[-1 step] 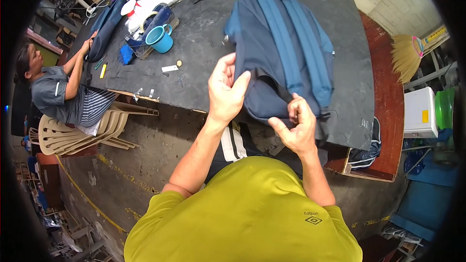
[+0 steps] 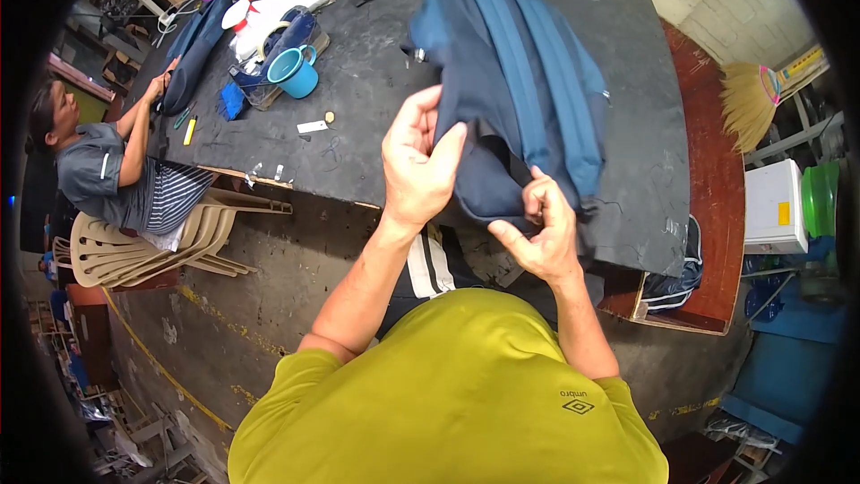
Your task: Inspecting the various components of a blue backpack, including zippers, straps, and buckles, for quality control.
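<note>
A navy and blue backpack lies on the black-topped table with its two lighter blue shoulder straps facing up and its bottom end toward me. My left hand is closed on the bag's near left edge, thumb on top and fingers partly behind the fabric. At the near bottom edge, my right hand pinches the cloth between thumb and curled fingers. A dark strap runs across the bag between both hands. The bag's underside is hidden.
On the table, a teal mug, a spray bottle and a yellow cutter lie to the left. A co-worker sits there handling dark blue fabric. A reddish wooden shelf borders the right side.
The backpack has shifted slightly left and its far end is tilted a little. My right hand has moved slightly left and up with it; my left hand has barely moved.
</note>
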Demonstrator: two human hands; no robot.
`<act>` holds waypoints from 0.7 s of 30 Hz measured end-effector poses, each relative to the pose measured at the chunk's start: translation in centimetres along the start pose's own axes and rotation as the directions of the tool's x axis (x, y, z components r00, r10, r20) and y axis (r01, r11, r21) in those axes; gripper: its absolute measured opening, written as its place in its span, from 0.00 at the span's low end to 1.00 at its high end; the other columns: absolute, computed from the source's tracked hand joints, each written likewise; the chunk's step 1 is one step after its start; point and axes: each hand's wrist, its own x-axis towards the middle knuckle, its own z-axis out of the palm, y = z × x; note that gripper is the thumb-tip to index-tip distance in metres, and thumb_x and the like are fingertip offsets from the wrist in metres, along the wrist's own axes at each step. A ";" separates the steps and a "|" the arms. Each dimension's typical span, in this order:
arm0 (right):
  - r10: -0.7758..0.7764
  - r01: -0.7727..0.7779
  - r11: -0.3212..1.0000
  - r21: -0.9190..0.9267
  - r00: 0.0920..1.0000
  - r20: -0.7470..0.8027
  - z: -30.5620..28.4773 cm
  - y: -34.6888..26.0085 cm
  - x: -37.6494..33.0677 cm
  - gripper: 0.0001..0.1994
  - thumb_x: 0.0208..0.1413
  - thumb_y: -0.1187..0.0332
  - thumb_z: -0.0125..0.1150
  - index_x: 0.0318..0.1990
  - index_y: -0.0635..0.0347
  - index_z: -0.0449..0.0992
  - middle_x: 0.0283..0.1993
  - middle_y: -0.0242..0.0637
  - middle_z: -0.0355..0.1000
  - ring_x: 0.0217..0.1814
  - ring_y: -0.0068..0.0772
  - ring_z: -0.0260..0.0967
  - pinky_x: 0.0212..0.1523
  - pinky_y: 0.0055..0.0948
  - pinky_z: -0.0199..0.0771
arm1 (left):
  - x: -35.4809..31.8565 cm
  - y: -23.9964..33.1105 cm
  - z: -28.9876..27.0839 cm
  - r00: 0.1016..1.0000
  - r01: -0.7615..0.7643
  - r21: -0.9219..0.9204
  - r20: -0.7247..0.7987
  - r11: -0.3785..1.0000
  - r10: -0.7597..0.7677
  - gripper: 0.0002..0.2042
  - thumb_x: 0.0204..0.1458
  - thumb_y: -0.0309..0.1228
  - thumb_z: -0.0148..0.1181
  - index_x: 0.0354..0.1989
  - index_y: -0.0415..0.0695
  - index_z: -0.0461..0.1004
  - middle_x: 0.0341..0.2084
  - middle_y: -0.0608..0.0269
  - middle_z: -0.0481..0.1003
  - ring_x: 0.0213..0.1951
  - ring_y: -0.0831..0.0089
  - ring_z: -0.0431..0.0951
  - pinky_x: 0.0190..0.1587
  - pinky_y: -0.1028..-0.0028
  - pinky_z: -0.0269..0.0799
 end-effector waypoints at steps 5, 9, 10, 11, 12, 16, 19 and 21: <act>-0.087 0.132 0.797 0.589 0.991 -0.104 0.5 -0.3 0.4 0.29 0.54 0.57 0.83 0.44 0.51 0.59 0.46 0.37 0.67 0.57 0.41 0.76 0.82 0.61 0.51 | 3.9 9.1 3.1 0.680 -0.721 0.438 0.595 0.536 0.428 0.26 0.55 0.14 0.65 0.65 0.38 0.77 0.36 0.72 0.70 0.30 0.85 0.67 0.34 0.82 0.66; -0.007 0.226 0.781 0.582 0.935 -0.354 -1.6 -1.5 -0.7 0.34 0.54 0.45 0.83 0.46 0.50 0.59 0.52 0.41 0.68 0.62 0.49 0.76 0.76 0.61 0.64 | 3.3 12.2 6.0 0.776 -0.321 0.157 0.608 0.934 0.165 0.28 0.59 0.22 0.67 0.70 0.41 0.75 0.43 0.66 0.77 0.35 0.81 0.75 0.42 0.80 0.72; 0.038 0.218 0.782 0.585 0.919 -0.392 -2.4 -1.5 -0.9 0.35 0.55 0.44 0.82 0.47 0.51 0.58 0.53 0.42 0.67 0.63 0.50 0.76 0.74 0.58 0.69 | 3.8 11.1 5.5 0.788 -0.428 0.193 0.558 0.883 0.260 0.27 0.61 0.24 0.67 0.71 0.41 0.74 0.46 0.64 0.78 0.39 0.79 0.77 0.46 0.79 0.73; -0.027 0.274 0.789 0.550 0.910 -0.414 -3.2 -0.5 -1.1 0.27 0.63 0.50 0.75 0.49 0.51 0.60 0.54 0.44 0.67 0.67 0.59 0.75 0.70 0.62 0.75 | 4.6 10.5 4.6 0.786 -0.527 0.245 0.506 0.814 0.357 0.27 0.63 0.25 0.66 0.71 0.42 0.73 0.49 0.63 0.79 0.42 0.78 0.78 0.49 0.77 0.74; 0.033 0.236 0.810 0.536 0.895 -0.444 -4.1 -0.2 -1.4 0.23 0.66 0.56 0.72 0.49 0.52 0.60 0.55 0.45 0.67 0.68 0.59 0.75 0.70 0.62 0.76 | 5.6 9.6 4.1 0.782 -0.607 0.441 0.483 0.661 0.394 0.25 0.65 0.27 0.65 0.72 0.42 0.73 0.51 0.62 0.79 0.49 0.76 0.77 0.53 0.74 0.73; 0.315 -0.042 0.855 0.518 0.834 -0.453 -5.9 1.0 -1.6 0.10 0.74 0.75 0.58 0.50 0.55 0.61 0.55 0.40 0.72 0.65 0.48 0.79 0.63 0.49 0.84 | 8.1 -1.3 -0.5 0.883 -0.443 0.682 0.445 0.582 0.151 0.18 0.70 0.34 0.61 0.63 0.40 0.78 0.56 0.49 0.80 0.60 0.58 0.80 0.64 0.62 0.73; 0.414 -0.117 0.822 0.557 0.795 -0.444 -6.3 1.9 -2.2 0.10 0.74 0.75 0.60 0.49 0.55 0.62 0.52 0.38 0.73 0.58 0.42 0.82 0.56 0.41 0.87 | 6.9 -4.1 -1.3 0.885 -0.428 0.782 0.463 0.453 0.037 0.14 0.70 0.31 0.56 0.58 0.39 0.81 0.55 0.51 0.81 0.60 0.53 0.80 0.63 0.59 0.73; 0.441 -0.142 0.810 0.569 0.788 -0.430 -6.5 2.0 -2.9 0.10 0.73 0.74 0.62 0.48 0.55 0.63 0.51 0.37 0.73 0.53 0.38 0.83 0.51 0.36 0.89 | 6.7 -4.4 -2.0 0.868 -0.458 0.730 0.491 0.507 0.075 0.16 0.65 0.26 0.55 0.58 0.39 0.81 0.57 0.49 0.80 0.61 0.51 0.78 0.66 0.58 0.72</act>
